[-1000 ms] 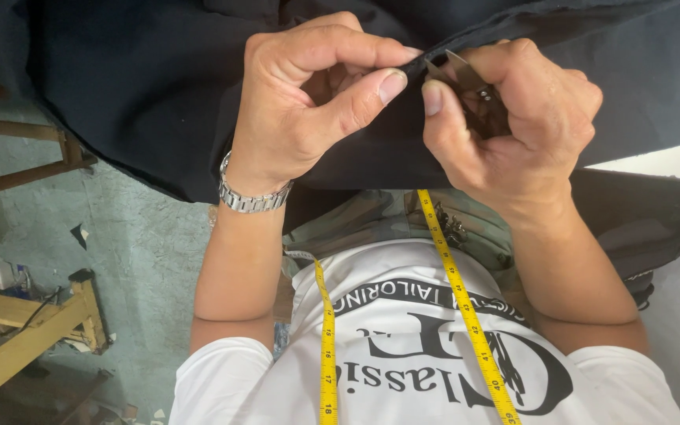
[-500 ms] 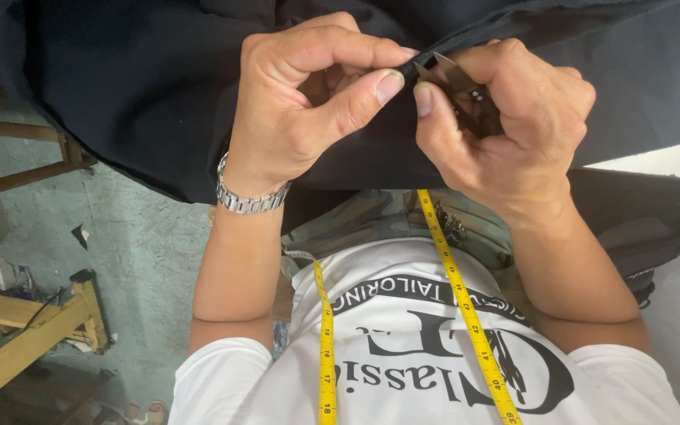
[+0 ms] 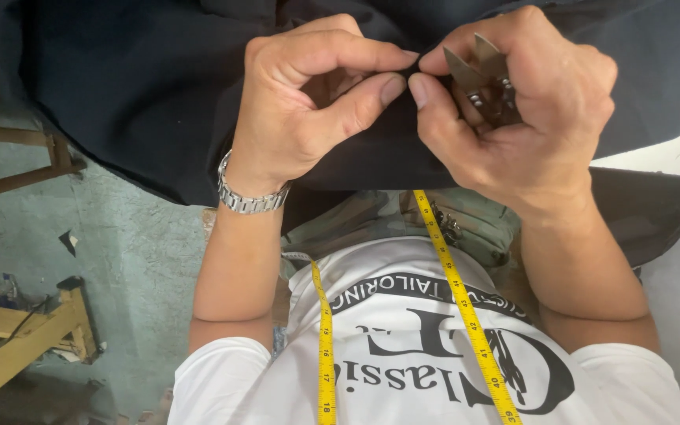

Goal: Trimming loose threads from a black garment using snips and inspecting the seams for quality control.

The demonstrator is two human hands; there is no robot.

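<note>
Both hands meet at one spot on the dark navy fabric. Left hand, steel wristwatch on its wrist, pinches the cloth between thumb and forefinger. Right hand pinches beside it, fingertips touching, with metal thread snips tucked in its palm. Nearer, a yellow measuring tape hangs over the white shirt.
</note>
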